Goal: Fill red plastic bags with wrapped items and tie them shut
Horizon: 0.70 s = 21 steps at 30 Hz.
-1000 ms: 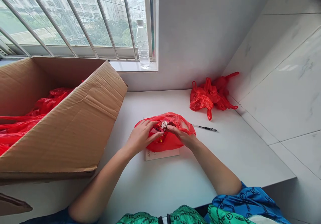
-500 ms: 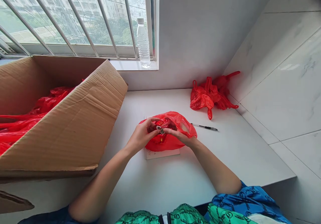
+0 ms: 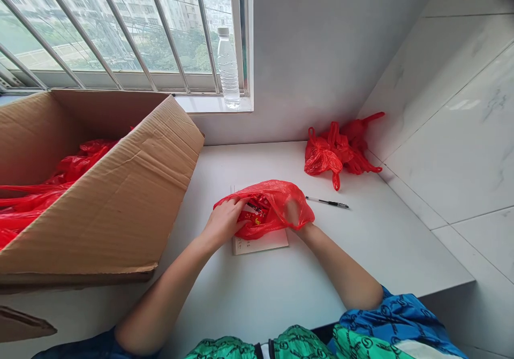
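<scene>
A thin red plastic bag (image 3: 277,193) lies open in front of me, on top of a pale booklet (image 3: 265,244). Several small, shiny red packets (image 3: 257,214) with yellow and dark print show in its mouth. My left hand (image 3: 225,221) is closed on the left rim of the bag, its fingertips tucked over into the mouth. My right hand (image 3: 295,212) has gone inside the bag from the right and shows only dimly through the plastic. Its fingers are hidden, so whatever they touch cannot be seen.
A large cardboard box (image 3: 108,209) holding red bags (image 3: 80,161) stands at the left. Knotted red bags (image 3: 335,152) sit by the back wall. Right of my bag lies a pen (image 3: 328,202). A water bottle (image 3: 228,72) stands on the sill of the barred window.
A small black-and-white item held between both hands' fingertips is no longer visible between them. The left hand moved left onto the bag's rim, and the right hand's fingers went under the plastic.
</scene>
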Each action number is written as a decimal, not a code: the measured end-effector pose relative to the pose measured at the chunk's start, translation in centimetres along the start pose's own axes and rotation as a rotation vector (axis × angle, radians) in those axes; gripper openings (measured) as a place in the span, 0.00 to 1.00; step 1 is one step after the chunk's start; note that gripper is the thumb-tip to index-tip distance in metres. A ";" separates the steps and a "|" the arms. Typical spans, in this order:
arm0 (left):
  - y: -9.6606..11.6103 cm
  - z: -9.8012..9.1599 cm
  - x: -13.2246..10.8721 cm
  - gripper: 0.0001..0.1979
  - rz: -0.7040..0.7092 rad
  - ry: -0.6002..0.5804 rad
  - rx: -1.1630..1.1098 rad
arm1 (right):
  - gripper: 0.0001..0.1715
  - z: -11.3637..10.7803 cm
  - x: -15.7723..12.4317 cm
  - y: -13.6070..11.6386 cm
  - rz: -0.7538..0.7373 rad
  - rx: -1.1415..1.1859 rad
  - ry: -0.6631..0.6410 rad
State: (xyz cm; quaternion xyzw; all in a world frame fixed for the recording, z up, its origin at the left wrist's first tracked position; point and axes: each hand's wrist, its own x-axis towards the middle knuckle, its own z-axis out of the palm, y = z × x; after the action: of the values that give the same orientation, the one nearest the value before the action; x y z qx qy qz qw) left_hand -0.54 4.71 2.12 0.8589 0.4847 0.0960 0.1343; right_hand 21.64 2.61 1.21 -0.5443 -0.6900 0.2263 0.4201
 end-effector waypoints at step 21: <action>0.3 0.6 0.8 0.18 -0.014 0.061 -0.079 | 0.13 -0.3 -1.0 -0.9 0.140 0.125 -0.168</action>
State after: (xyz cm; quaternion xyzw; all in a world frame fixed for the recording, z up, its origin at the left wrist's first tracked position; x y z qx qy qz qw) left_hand 0.29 5.12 1.66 0.8462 0.4905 0.1401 0.1540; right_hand 21.45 1.36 1.78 -0.5431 -0.6676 0.3424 0.3769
